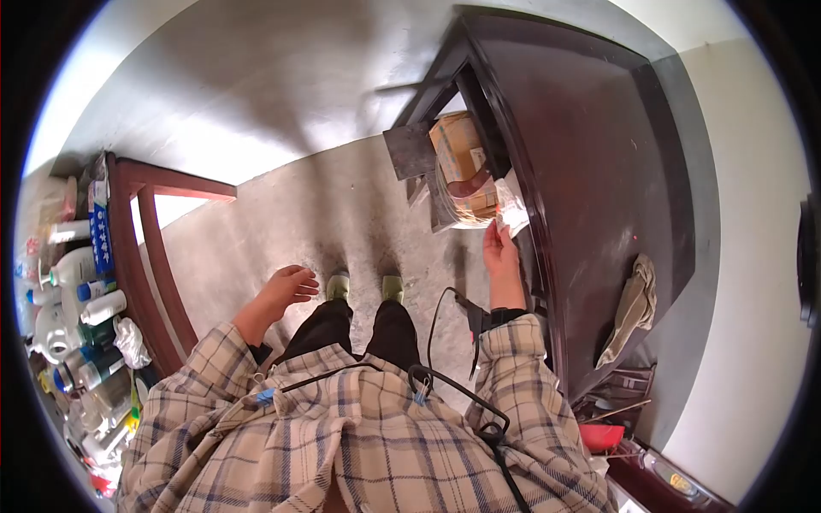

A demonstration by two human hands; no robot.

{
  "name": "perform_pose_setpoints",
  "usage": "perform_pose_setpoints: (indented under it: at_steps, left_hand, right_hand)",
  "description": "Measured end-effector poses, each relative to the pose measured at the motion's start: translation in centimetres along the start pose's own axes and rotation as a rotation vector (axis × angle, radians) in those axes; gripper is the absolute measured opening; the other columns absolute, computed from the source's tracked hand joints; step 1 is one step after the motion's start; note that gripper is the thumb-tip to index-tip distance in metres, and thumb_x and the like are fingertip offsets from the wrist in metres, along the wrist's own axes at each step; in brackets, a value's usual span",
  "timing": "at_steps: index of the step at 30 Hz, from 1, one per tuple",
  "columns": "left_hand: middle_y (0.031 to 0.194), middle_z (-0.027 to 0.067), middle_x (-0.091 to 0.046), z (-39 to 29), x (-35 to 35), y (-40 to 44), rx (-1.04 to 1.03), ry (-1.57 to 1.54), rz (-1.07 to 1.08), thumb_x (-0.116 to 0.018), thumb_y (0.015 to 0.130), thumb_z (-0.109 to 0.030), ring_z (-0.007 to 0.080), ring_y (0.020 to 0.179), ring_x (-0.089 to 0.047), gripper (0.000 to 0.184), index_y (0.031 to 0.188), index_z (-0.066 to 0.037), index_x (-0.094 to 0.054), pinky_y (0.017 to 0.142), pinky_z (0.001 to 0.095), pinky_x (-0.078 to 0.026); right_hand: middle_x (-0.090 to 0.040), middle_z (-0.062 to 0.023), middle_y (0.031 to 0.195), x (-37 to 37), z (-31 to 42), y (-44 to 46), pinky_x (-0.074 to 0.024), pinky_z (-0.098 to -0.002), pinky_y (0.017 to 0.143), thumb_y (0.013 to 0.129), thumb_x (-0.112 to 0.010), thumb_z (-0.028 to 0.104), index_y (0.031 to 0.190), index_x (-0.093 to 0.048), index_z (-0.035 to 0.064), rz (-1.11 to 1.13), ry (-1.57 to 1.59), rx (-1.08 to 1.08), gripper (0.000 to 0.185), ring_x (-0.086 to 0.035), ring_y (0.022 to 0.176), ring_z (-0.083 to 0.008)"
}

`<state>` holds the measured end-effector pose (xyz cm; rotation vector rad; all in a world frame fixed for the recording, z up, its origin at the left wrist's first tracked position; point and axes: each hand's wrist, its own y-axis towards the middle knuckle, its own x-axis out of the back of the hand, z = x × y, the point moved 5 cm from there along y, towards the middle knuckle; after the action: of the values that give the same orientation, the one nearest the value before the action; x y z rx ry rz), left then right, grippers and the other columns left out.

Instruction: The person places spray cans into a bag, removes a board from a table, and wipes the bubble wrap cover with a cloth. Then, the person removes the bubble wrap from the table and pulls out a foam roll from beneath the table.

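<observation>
My right hand (502,246) is at the open compartment of a dark wooden cabinet (590,128). Its fingers are pinched on a piece of clear, shiny plastic (512,203), whose exact kind is hard to make out. Just beyond the fingertips, a brown cardboard box (459,145) sits in the compartment with a curved dark-brown piece (469,185) across it. A dark panel (409,151) sticks out beside the box. My left hand (291,289) hangs over the floor, fingers loosely spread and holding nothing.
A dark red wooden stand (128,248) is on the left, beside many bottles (104,306) and a blue box (100,227). A beige cloth (631,312) lies on the cabinet. A red container (601,438) is at lower right. A black cable (434,329) hangs near my right arm.
</observation>
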<state>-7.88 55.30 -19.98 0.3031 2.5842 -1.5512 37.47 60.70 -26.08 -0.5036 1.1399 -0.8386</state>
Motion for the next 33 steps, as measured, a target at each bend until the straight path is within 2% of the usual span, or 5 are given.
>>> perform_pose_setpoints:
  at_steps: [9,20,23,26,33]
  left_hand:
    - [0.091,0.0079,-0.061,-5.6,-7.2,5.6,-0.064,0.167,0.213,-0.050,0.090,-0.028,0.0179,0.081,-0.061,0.025,0.098,-0.005,-0.055,0.070,0.0297,-0.050]
    - [0.102,0.0085,-0.059,-15.0,-30.0,11.9,-0.298,0.418,0.393,-0.065,0.079,-0.042,0.0178,0.094,-0.056,0.057,0.121,-0.005,-0.051,0.079,0.0329,-0.046]
    - [0.119,0.0112,-0.054,-13.0,-33.2,12.9,-0.170,0.401,0.458,-0.070,0.075,-0.042,0.0252,0.112,-0.049,0.067,0.124,-0.004,-0.045,0.091,0.0381,-0.040]
    - [0.114,0.0125,-0.058,-11.5,-34.4,12.3,-0.127,0.246,0.539,-0.079,0.065,-0.017,0.0240,0.109,-0.053,0.069,0.125,-0.003,-0.046,0.086,0.0383,-0.044]
    - [0.105,0.0170,-0.060,-5.8,-32.5,11.8,-0.001,0.140,0.434,-0.075,0.065,-0.004,0.0257,0.095,-0.060,0.062,0.119,0.006,-0.048,0.080,0.0359,-0.049]
  right_hand:
    - [-0.059,-0.0103,0.101,0.5,-1.1,-2.5,-0.0511,-0.0317,0.087,0.085,-0.059,0.006,0.107,-0.052,-0.0002,0.108,0.057,0.022,0.024,-0.058,0.093,-0.0194]
    - [-0.055,-0.0077,0.110,2.2,1.0,-7.2,-0.0479,-0.0283,0.091,0.088,-0.057,0.008,0.117,-0.046,0.0035,0.157,-0.219,0.025,0.031,-0.055,0.098,-0.0173]
    - [-0.055,-0.0075,0.110,2.6,1.0,-7.9,-0.0475,-0.0285,0.091,0.088,-0.057,0.009,0.117,-0.046,0.0041,0.126,-0.276,-0.014,0.032,-0.055,0.099,-0.0164]
    - [-0.053,-0.0072,0.114,4.4,1.3,-8.6,-0.0475,-0.0285,0.089,0.089,-0.055,0.007,0.121,-0.044,0.0050,0.098,-0.328,-0.032,0.034,-0.055,0.099,-0.0157]
    - [-0.054,-0.0072,0.114,7.5,0.2,-11.9,-0.0477,-0.0291,0.085,0.088,-0.057,0.010,0.124,-0.040,0.0055,0.129,-0.521,-0.159,0.041,-0.054,0.103,-0.0182]
